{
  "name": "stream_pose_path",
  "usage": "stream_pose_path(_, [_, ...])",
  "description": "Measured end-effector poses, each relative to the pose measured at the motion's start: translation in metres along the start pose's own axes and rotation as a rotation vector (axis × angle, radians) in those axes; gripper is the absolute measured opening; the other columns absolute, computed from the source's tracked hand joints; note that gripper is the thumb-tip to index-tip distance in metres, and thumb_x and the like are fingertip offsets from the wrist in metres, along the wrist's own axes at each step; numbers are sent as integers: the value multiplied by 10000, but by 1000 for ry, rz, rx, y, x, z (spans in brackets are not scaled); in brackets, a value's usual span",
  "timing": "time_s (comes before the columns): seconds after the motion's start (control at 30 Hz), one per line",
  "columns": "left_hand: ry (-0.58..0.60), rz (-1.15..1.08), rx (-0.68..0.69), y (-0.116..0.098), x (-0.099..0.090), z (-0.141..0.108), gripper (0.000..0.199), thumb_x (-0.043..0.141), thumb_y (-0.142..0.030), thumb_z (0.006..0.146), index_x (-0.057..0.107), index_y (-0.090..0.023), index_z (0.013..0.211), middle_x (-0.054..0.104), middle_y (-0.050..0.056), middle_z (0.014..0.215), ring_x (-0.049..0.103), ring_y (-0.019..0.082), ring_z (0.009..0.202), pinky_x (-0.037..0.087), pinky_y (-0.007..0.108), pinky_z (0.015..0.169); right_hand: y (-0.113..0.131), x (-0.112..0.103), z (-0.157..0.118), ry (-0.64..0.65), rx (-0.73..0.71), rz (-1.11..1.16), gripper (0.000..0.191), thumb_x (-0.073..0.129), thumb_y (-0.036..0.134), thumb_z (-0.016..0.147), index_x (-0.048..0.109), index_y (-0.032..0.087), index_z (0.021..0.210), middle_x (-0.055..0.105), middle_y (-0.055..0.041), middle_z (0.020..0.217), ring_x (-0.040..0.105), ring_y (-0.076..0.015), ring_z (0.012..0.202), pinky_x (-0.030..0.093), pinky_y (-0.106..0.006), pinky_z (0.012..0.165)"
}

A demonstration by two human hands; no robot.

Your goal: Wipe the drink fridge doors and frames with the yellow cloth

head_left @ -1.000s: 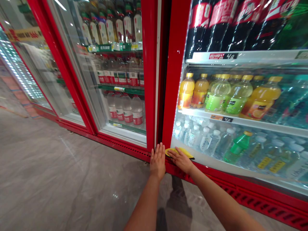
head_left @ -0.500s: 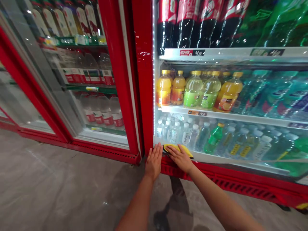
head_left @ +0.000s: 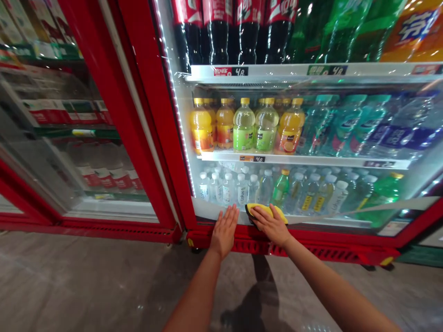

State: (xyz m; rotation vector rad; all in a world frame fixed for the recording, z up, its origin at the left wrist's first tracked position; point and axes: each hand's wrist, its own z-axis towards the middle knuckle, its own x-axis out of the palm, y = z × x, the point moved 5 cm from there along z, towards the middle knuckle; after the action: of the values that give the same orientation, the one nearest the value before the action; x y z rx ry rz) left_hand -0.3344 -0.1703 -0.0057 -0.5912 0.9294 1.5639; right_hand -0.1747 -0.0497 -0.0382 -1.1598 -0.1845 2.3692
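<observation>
Yellow cloth (head_left: 266, 208) lies beneath the right hand (head_left: 274, 227), along the lower edge of the glass door (head_left: 211, 210); fingers are spread, presumably to press it flat. At nine o'clock, well apart, the left hand (head_left: 224, 230) rests flat, gripping nothing, perhaps for bracing. Bottles (head_left: 243, 189) stand at twelve o'clock.

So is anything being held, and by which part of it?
Yellow cloth: the right hand lays its fingers over the cloth's middle, pressing it to the cooler door. Left hand: nothing visible held.
</observation>
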Motion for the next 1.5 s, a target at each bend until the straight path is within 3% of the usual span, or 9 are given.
stream_pose_path(0.23, [-31, -44, 116, -39, 7, 34, 875, 443, -13, 826, 169, -116, 1651, 264, 118, 1705, 171, 232, 1604, 230, 458, 1296, -29, -22, -27, 27, -161, -32, 253, 516, 266, 1061, 723, 305, 1201, 535, 56, 1559, 324, -126, 1548, -133, -493, 1306])
stream_pose_path(0.37, [-70, -79, 144, -61, 6, 53, 881, 428, 4, 828, 149, -124, 1654, 251, 107, 1711, 146, 229, 1608, 216, 467, 1300, -67, -45, -47, 2, -105, -95, 290, 540, 252, 1047, 681, 316, 1292, 532, 36, 1563, 292, -132, 1563, -120, -511, 1303])
stream_pose_path(0.6, [-67, -88, 269, -101, 7, 72, 920, 409, 36, 825, 59, -137, 1658, 264, 107, 1703, 170, 220, 1603, 233, 466, 1294, -102, -45, -102, 58, -123, -45, 276, 542, 215, 1018, 754, 330, 1151, 574, 70, 1526, 259, -120, 1573, -36, -434, 1330])
stream_pose_path(0.8, [-57, -113, 310, -120, 8, 86, 953, 397, 57, 822, 2, -179, 1656, 257, 91, 1704, 172, 214, 1601, 257, 459, 1286, -149, -62, -128, 58, 144, -92, 485, 504, 157, 1015, 576, 388, 1435, 564, 29, 1537, 401, -174, 1516, -117, -534, 1297])
stream_pose_path(0.87, [-59, -115, 331, -126, 10, 88, 967, 393, 68, 809, -8, -176, 1654, 260, 89, 1703, 166, 215, 1602, 254, 458, 1287, -151, -60, -146, 53, 162, -78, 463, 495, 150, 1010, 626, 383, 1388, 611, 28, 1491, 455, -189, 1485, -105, -516, 1304])
stream_pose_path(1.03, [-59, -117, 378, -141, 18, 95, 979, 391, 82, 792, 5, -170, 1656, 261, 88, 1703, 164, 212, 1601, 263, 442, 1285, -161, -61, -170, 138, 26, 37, 398, 469, 171, 1011, 737, 383, 1215, 615, 71, 1483, 494, -174, 1454, 63, -439, 1338])
stream_pose_path(1.2, [-54, -140, 374, -163, 30, 107, 965, 375, 86, 792, 32, -169, 1657, 261, 92, 1705, 160, 205, 1600, 258, 443, 1288, -199, -82, -183, 82, 276, -101, 499, 497, 124, 983, 615, 364, 1404, 631, -5, 1475, 474, -220, 1473, -11, -587, 1307])
stream_pose_path(1.4, [-57, -161, 400, -199, 37, 122, 958, 367, 63, 800, 31, -193, 1660, 243, 82, 1708, 180, 199, 1594, 258, 450, 1289, -202, -76, -207, 100, 217, -124, 471, 550, 147, 976, 653, 435, 1334, 677, 62, 1415, 512, -168, 1436, -9, -480, 1326])
stream_pose_path(1.5, [-78, -173, 397, -215, 36, 132, 967, 374, 67, 786, 34, -172, 1660, 237, 94, 1707, 167, 213, 1597, 264, 456, 1286, -232, -88, -217, 66, 383, -170, 538, 546, 138, 967, 584, 403, 1433, 642, -3, 1465, 430, -222, 1502, 18, -565, 1312])
